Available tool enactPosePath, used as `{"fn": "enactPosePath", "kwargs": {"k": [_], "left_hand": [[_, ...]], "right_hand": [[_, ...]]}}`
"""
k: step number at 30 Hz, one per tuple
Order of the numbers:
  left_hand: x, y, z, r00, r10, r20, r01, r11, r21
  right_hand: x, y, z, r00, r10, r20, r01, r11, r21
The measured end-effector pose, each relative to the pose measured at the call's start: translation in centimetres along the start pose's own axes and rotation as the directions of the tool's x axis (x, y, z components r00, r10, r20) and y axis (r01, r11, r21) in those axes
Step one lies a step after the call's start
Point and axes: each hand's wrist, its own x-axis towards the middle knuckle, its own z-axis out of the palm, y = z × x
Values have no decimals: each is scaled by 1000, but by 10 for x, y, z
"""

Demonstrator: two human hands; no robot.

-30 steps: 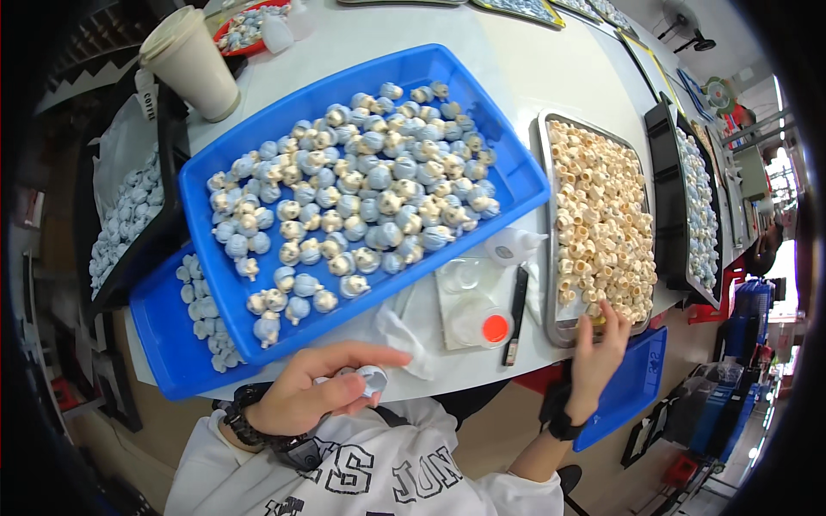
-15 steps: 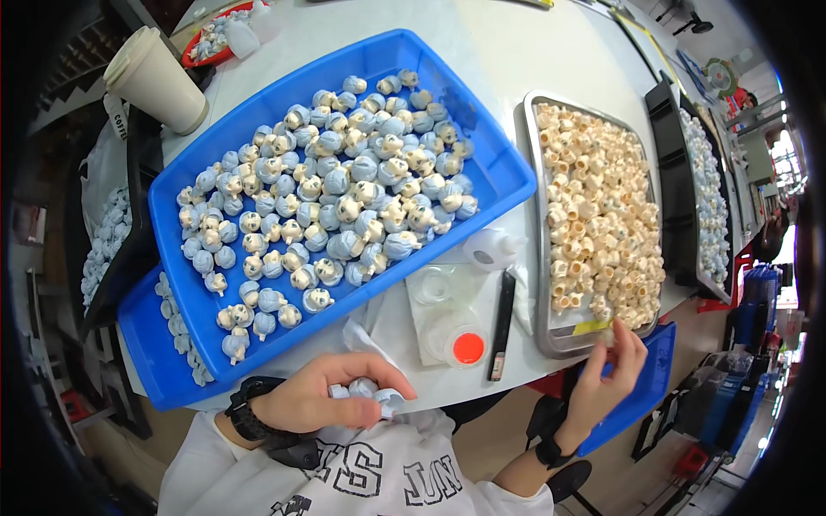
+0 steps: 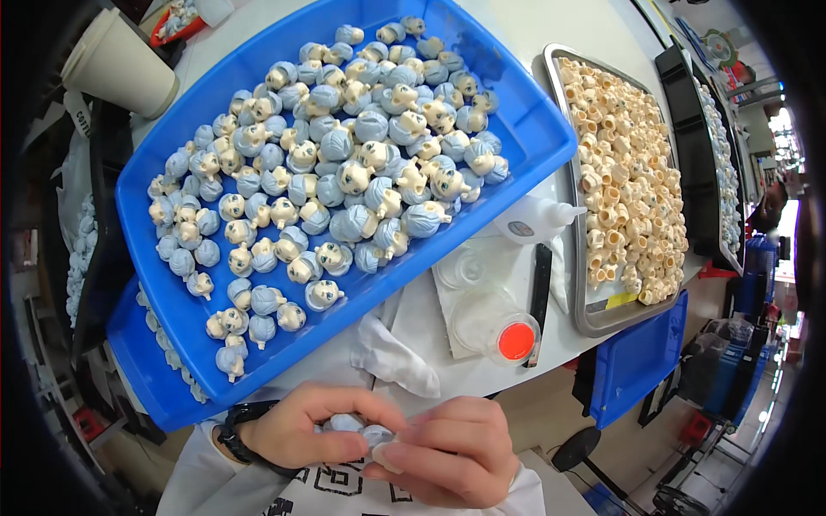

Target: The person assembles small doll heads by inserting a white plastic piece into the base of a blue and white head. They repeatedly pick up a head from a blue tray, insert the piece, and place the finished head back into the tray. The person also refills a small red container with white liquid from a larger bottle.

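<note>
My left hand (image 3: pixel 323 430) is curled round several pale blue moulded doll-hair pieces (image 3: pixel 346 422), low in front of my body. Fingertip to fingertip with it is my right hand (image 3: pixel 460 451), pinched on a small pale cream piece (image 3: pixel 389 457) held against one of the blue ones; fingers hide most of it. Beyond both hands, a blue tub (image 3: pixel 258 383) holds many small doll heads (image 3: pixel 353 176) with pale blue hair and painted eyes. To the right, a metal tray (image 3: pixel 594 322) carries a heap of hollow cream doll-head parts (image 3: pixel 632 189).
Between tub and tray stand a white squeeze bottle (image 3: pixel 533 221), a clear jar with a red disc (image 3: pixel 514 340) and a black cutter-like stick (image 3: pixel 539 301). A white cloth (image 3: pixel 391 357) lies nearest my hands. A paper cup (image 3: pixel 120 64) stands far left; black trays (image 3: pixel 693 129) flank the table.
My right hand has come from the metal tray's near edge across to my left hand, bringing a small piece. My left hand still holds the blue pieces. The whole view has shifted slightly.
</note>
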Motion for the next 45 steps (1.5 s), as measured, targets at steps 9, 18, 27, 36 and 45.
{"fn": "enactPosePath", "kwargs": {"k": [9,18,27,36,45], "left_hand": [[3,0,-4,995,-79,64,81,996,-36],[14,5,2,995,-93,-32,90,994,-68],[8,-10,-2,990,-89,-111,60,968,-242],[9,-13,-3,976,105,-193,-138,976,-167],[7,-13,-3,978,38,-205,-87,968,-234]], "right_hand": [[-2,8,-2,990,-135,49,137,989,-45],[8,18,-21,963,-201,179,218,972,-84],[19,16,-85,964,109,244,61,799,-599],[33,20,-75,904,214,369,40,819,-572],[32,21,-70,904,259,341,3,793,-610]]}}
